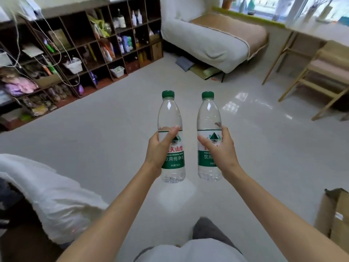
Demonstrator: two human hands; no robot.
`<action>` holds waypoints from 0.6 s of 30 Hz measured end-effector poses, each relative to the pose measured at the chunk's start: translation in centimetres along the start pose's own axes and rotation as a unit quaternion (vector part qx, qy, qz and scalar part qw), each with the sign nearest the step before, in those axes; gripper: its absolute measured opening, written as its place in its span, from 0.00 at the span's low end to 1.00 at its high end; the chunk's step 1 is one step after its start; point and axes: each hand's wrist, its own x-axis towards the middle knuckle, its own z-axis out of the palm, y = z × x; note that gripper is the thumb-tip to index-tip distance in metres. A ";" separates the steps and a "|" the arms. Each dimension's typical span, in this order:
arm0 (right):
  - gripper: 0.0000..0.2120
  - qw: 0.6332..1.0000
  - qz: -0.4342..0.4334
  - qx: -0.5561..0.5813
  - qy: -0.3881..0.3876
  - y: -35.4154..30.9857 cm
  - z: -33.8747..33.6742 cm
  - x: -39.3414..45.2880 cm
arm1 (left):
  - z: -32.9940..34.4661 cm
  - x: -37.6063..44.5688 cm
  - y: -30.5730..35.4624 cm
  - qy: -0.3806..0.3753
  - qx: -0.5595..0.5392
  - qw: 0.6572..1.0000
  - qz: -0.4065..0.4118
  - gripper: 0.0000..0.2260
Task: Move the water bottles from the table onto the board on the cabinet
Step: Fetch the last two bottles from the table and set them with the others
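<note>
I hold two clear water bottles with green caps and green-and-white labels, both upright above the pale floor. My left hand (160, 148) grips the left bottle (171, 114) around its label. My right hand (221, 150) grips the right bottle (208, 114) the same way. The two bottles hang side by side, a small gap between them. No board is visible in this view.
A dark shelving unit (79, 52) full of goods runs along the left wall. A white-covered sofa (211, 38) stands ahead, a wooden chair (321, 72) and table at right. A white cloth (47, 195) lies at lower left, a cardboard box (336, 214) at lower right.
</note>
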 end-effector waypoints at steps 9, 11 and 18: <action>0.23 0.997 -0.001 -0.005 -0.074 -0.9 5.0 23.9 | 1.0 21.6 5.8 0.071 0.005 0.997 0.004 0.14; 0.23 0.996 0.004 -0.006 -0.087 -1.7 5.9 29.2 | 1.6 26.2 7.6 0.088 -0.005 0.996 0.002 0.10; 0.23 0.991 0.005 -0.009 -0.130 -4.0 10.2 45.7 | 2.1 41.0 13.0 0.123 -0.029 0.992 0.008 0.15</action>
